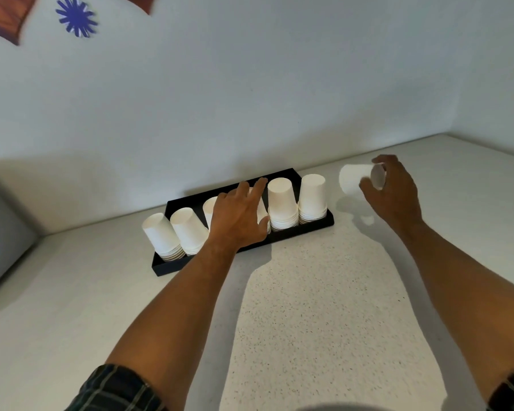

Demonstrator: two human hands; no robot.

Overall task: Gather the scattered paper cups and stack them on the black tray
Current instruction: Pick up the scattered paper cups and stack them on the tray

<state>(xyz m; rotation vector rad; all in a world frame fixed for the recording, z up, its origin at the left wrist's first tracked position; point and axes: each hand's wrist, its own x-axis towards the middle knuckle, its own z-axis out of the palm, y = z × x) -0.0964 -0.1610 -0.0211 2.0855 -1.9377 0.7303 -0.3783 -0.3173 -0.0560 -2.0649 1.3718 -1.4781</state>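
A long black tray [172, 266] lies on the speckled white counter and holds several stacks of upturned white paper cups [282, 200]. My left hand [238, 218] reaches over the tray's middle, fingers stretched out in front of one stack and partly hiding it. To the right of the tray, above the counter, my right hand [393, 191] grips a single white paper cup [355, 179] lying on its side, its base toward my palm.
The counter [324, 307] runs back to a pale wall and meets a side wall at the right corner. A grey rounded object [0, 232] stands at the far left edge. A blue paper flower [76, 16] hangs high on the wall.
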